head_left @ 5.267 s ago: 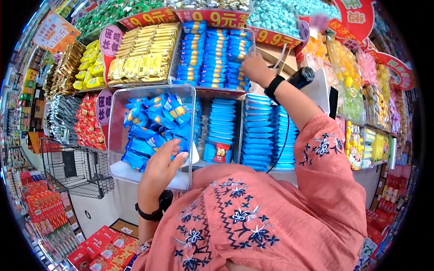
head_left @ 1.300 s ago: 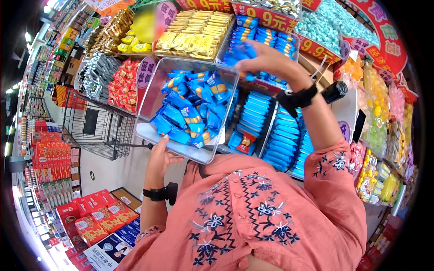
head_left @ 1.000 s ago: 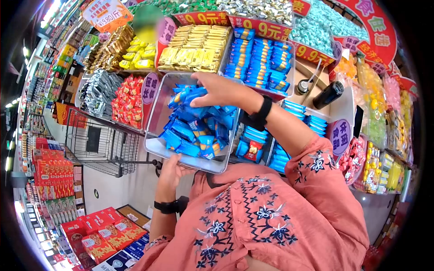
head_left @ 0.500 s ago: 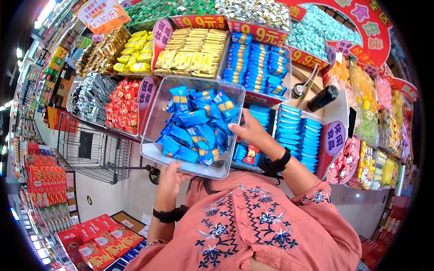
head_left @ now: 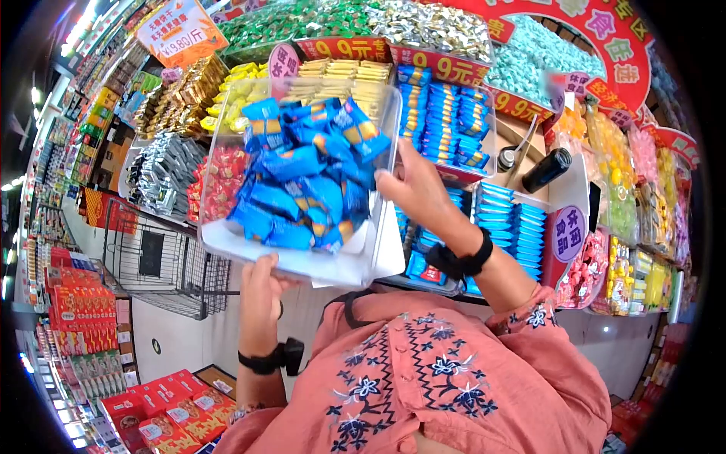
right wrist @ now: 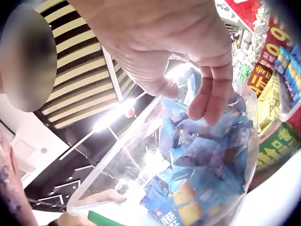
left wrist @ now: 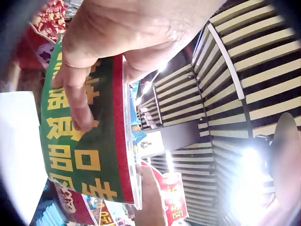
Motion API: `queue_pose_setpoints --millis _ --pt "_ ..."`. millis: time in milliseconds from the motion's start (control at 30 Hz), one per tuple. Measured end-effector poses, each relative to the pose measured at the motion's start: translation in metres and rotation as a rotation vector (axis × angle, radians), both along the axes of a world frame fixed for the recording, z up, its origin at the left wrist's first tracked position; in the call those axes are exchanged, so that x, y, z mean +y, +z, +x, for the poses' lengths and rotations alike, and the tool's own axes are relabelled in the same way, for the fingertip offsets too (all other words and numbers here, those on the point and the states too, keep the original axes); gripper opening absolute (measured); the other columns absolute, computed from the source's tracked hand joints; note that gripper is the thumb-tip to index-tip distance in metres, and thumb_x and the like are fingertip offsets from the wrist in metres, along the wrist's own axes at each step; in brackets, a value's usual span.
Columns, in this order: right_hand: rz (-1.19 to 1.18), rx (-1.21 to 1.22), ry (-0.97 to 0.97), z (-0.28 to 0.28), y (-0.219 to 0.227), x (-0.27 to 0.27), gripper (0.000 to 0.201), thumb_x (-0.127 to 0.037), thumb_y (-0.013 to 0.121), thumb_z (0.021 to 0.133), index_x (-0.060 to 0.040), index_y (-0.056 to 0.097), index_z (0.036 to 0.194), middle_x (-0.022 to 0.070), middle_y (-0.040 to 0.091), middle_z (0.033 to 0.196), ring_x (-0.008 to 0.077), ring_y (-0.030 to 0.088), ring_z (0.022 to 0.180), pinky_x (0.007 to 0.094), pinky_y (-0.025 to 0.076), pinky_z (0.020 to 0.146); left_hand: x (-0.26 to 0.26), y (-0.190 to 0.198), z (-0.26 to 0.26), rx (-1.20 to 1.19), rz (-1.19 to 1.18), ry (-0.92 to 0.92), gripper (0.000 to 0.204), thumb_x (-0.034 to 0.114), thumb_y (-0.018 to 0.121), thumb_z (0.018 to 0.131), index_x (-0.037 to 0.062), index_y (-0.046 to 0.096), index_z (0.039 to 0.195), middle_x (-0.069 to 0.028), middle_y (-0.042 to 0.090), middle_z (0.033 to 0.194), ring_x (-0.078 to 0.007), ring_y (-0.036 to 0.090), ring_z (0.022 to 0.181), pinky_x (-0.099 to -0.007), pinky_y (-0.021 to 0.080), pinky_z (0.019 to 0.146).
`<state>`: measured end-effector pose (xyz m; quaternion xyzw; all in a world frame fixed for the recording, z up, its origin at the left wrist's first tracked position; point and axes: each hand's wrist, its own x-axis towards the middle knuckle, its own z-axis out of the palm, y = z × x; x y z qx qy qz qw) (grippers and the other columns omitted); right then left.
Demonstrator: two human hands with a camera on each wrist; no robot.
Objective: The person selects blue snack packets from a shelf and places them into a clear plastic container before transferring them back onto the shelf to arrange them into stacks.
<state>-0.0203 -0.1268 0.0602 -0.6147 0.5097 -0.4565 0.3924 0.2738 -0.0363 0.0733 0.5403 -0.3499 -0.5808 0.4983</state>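
Blue snack packets (head_left: 302,174) fill much of a clear plastic container (head_left: 215,231), which covers part of the yellow packets behind it. The left hand (head_left: 261,299) grips its near lower edge; in the left wrist view this hand's (left wrist: 127,33) fingers lie on a green label (left wrist: 80,146) with yellow characters. On the container's right side wall the right hand (head_left: 423,197) holds on. From the right wrist view, the right hand (right wrist: 169,52) curls over the rim (right wrist: 251,141), thumb and fingers on either side, above the packets (right wrist: 202,146).
Stacked blue packets (head_left: 442,125) stand in a bin behind, with longer blue packs (head_left: 507,227) in front. A dark bottle (head_left: 546,169) is at the right. Lower left are a wire cart (head_left: 162,265) and red boxes (head_left: 170,408). Red packets (head_left: 223,181) lie left of the container.
The right hand came from the display with blue packets, let them go in the container, and took hold of its side. The container has since risen, and a white sheet shows under it.
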Motion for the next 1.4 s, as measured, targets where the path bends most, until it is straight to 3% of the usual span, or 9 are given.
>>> queue_pose_setpoints --millis 67,233,367,533,700,800,1133,1300,1400 --pt "-0.058 0.008 -0.063 -0.001 0.0 -0.032 0.037 -0.017 0.061 0.09 0.0033 0.051 0.119 0.0067 0.062 0.085 0.0095 0.06 0.071 0.0287 0.05 0.059 -0.037 -0.009 0.006 0.054 -0.001 -0.048 0.034 0.023 0.056 0.094 -0.0066 0.058 0.111 -0.0175 0.069 0.097 -0.0285 0.072 0.081 -0.0419 0.061 0.068" --pt "0.01 -0.004 -0.101 -0.009 0.026 -0.092 0.03 -0.023 0.063 0.089 0.0028 0.056 0.103 0.0102 0.063 0.082 0.0142 0.063 0.065 0.0293 0.05 0.056 -0.118 -0.013 -0.005 0.181 -0.063 -0.139 0.032 0.024 0.058 0.095 -0.0034 0.06 0.111 -0.0154 0.07 0.099 -0.0279 0.072 0.085 -0.0438 0.063 0.074" --pt "0.009 -0.059 -0.069 -0.019 0.016 -0.131 0.028 -0.025 0.064 0.09 0.0006 0.054 0.093 0.0086 0.062 0.074 0.0172 0.065 0.06 0.0309 0.051 0.054 -0.163 -0.013 -0.008 0.193 -0.038 -0.221 0.03 0.023 0.058 0.094 -0.0041 0.06 0.108 -0.0164 0.07 0.1 -0.0292 0.072 0.086 -0.0443 0.062 0.076" --pt "0.021 -0.104 -0.114 -0.022 0.011 -0.16 0.025 -0.021 0.065 0.087 0.0018 0.055 0.092 0.0111 0.065 0.071 0.0179 0.066 0.058 0.0314 0.054 0.052 -0.199 -0.015 -0.012 0.229 0.017 -0.28 0.036 0.02 0.056 0.096 -0.0045 0.054 0.122 -0.0187 0.068 0.112 -0.0346 0.07 0.096 -0.0461 0.062 0.077" --pt "0.011 -0.089 -0.129 -0.028 0.005 -0.186 0.026 -0.022 0.064 0.089 0.002 0.056 0.093 0.0117 0.065 0.072 0.0183 0.066 0.058 0.0315 0.055 0.053 -0.225 -0.022 -0.018 0.212 -0.011 -0.288 0.038 0.021 0.055 0.096 -0.0051 0.054 0.123 -0.0212 0.067 0.113 -0.037 0.07 0.097 -0.0466 0.061 0.079" --pt "0.056 -0.098 -0.123 -0.031 0.004 -0.195 0.025 -0.025 0.061 0.091 -0.0002 0.058 0.094 0.0057 0.06 0.074 0.0149 0.062 0.061 0.0315 0.052 0.057 -0.239 -0.025 -0.023 0.219 -0.002 -0.296 0.039 0.022 0.055 0.096 -0.0056 0.053 0.123 -0.0226 0.068 0.112 -0.0377 0.071 0.096 -0.0471 0.061 0.079" --pt "0.059 -0.141 -0.135 -0.038 -0.013 -0.211 0.032 -0.029 0.064 0.092 0.0014 0.057 0.1 0.0098 0.065 0.08 0.0163 0.066 0.06 0.0319 0.056 0.054 -0.252 -0.031 -0.029 0.215 0.047 -0.291 0.044 0.026 0.056 0.097 -0.0077 0.052 0.126 -0.0243 0.067 0.113 -0.0381 0.071 0.093 -0.0485 0.061 0.08" --pt "0.11 -0.168 -0.12 -0.039 -0.013 -0.206 0.043 -0.037 0.065 0.094 0.0026 0.058 0.109 0.0091 0.066 0.095 0.0152 0.067 0.067 0.0307 0.057 0.057 -0.248 -0.021 -0.027 0.067 0.11 -0.332 0.058 0.043 0.058 0.098 -0.0043 0.05 0.13 -0.0251 0.066 0.115 -0.0386 0.071 0.094 -0.0464 0.061 0.077" --pt "0.134 -0.181 -0.098 -0.039 -0.012 -0.199 0.053 -0.042 0.064 0.095 0.0034 0.056 0.123 0.0064 0.063 0.09 0.0148 0.066 0.071 0.0305 0.056 0.061 -0.245 -0.017 -0.025 -0.024 0.126 -0.318 0.07 0.055 0.057 0.096 -0.002 0.047 0.135 -0.0275 0.063 0.118 -0.0387 0.071 0.094 -0.0439 0.062 0.075"
